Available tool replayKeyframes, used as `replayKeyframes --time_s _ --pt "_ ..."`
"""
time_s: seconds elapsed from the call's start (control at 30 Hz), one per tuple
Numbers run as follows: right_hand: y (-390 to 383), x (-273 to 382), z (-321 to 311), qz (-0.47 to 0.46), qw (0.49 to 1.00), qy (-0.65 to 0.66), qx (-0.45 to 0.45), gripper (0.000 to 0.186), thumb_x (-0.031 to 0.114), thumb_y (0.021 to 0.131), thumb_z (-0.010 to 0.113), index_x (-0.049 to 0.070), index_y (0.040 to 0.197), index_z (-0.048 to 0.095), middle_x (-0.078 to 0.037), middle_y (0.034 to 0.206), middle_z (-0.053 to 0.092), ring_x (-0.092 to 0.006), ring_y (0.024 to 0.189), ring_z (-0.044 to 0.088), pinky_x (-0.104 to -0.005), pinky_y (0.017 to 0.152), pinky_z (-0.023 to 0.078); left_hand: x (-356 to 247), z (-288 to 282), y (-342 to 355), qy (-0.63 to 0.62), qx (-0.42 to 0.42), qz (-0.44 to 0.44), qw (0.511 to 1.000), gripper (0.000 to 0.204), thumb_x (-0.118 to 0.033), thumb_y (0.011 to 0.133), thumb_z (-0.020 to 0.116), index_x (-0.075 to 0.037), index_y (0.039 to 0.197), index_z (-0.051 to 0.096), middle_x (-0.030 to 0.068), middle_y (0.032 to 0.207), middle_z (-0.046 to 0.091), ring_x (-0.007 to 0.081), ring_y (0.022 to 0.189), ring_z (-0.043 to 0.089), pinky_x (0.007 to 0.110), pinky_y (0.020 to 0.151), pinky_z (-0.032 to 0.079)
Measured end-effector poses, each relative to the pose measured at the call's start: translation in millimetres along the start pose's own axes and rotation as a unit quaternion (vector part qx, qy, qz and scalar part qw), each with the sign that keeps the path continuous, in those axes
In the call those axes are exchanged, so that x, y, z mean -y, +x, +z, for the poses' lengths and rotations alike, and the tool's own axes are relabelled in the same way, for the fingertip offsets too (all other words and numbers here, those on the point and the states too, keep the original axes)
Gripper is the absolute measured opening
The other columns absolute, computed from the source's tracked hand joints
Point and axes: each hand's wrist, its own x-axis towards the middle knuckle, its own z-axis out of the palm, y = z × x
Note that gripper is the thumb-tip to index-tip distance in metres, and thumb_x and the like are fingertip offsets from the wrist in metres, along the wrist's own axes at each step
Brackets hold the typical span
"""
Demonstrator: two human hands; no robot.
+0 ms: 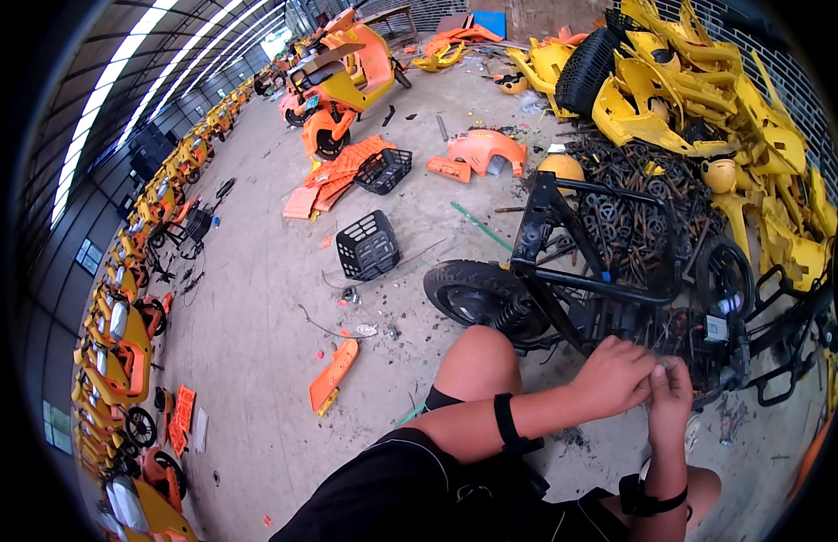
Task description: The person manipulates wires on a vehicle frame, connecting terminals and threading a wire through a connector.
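Observation:
A stripped black scooter frame (577,287) lies in front of me on the right, its rear wheel (473,294) toward the left. Over its near side, my left hand (610,375) and my right hand (670,393) meet, fingertips almost touching. Both are closed, with fingers pinched together; whatever lies between them is too small or hidden to make out. Just beyond the fingers are thin wires (649,336) and a small box with a pale label (716,329) on the frame.
Beyond the frame lies a heap of dark metal parts (631,212), backed by piled yellow body panels (658,99). Black baskets (368,246) and orange panels (333,375) litter the concrete floor. An orange-yellow scooter (346,77) stands farther off. Rows of yellow scooters (121,339) line the left side.

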Motion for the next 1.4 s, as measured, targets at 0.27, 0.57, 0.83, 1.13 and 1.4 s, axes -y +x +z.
replayKeyframes --time_s 0.27,0.57,0.83,1.13,1.4 --pt "-2.2 2.9 -0.4 -0.018 0.999 -0.038 0.01 0.01 0.012 0.101 0.055 0.005 0.093 0.055 0.004 0.075 0.049 -0.0022 0.061 0.038 -0.0195 0.053 0.031 -4.7 -2.8 0.0 0.003 -0.012 -0.004 1.0 0.019 -0.018 0.075 0.068 -0.005 0.082 0.056 0.0079 0.075 0.054 0.0283 0.075 0.055 0.04 0.068 0.039" --pt "-4.1 3.3 -0.6 -0.003 0.999 -0.039 0.018 0.013 0.012 0.1 0.055 0.004 0.09 0.055 0.004 0.074 0.049 -0.0027 0.06 0.038 -0.0203 0.053 0.031 -6.1 -6.1 -2.4 0.016 -0.014 0.003 1.0 0.017 -0.018 0.074 0.067 -0.007 0.078 0.055 0.0075 0.074 0.053 0.0276 0.075 0.054 0.04 0.068 0.039" --pt "-4.0 5.4 -1.8 -0.004 0.998 -0.048 0.028 0.012 0.011 0.099 0.056 0.003 0.089 0.055 0.004 0.076 0.05 -0.0034 0.064 0.039 -0.0208 0.056 0.032 -4.4 -8.6 -2.0 0.005 0.011 -0.024 1.0 0.021 -0.018 0.073 0.067 -0.005 0.085 0.057 0.0076 0.076 0.055 0.028 0.077 0.056 0.039 0.069 0.04" --pt "-5.6 3.9 -8.9 -0.015 0.998 -0.059 0.024 0.017 0.02 0.099 0.059 0.005 0.094 0.057 0.004 0.08 0.053 -0.003 0.067 0.042 -0.0203 0.057 0.033 6.5 -6.3 -7.1 -0.086 0.068 -0.049 0.993 0.018 -0.014 0.074 0.069 -0.006 0.085 0.057 0.0093 0.082 0.059 0.0313 0.084 0.06 0.041 0.074 0.044" --pt "-7.1 1.0 -5.1 -0.082 0.987 -0.14 0.001 0.017 0.014 0.099 0.059 -0.002 0.105 0.061 -0.004 0.093 0.062 -0.0095 0.084 0.055 -0.0244 0.076 0.045 6.0 -6.2 -10.0 -0.127 0.059 -0.055 0.989 0.018 -0.014 0.08 0.067 -0.004 0.093 0.061 0.0115 0.092 0.064 0.0329 0.091 0.063 0.042 0.079 0.047"
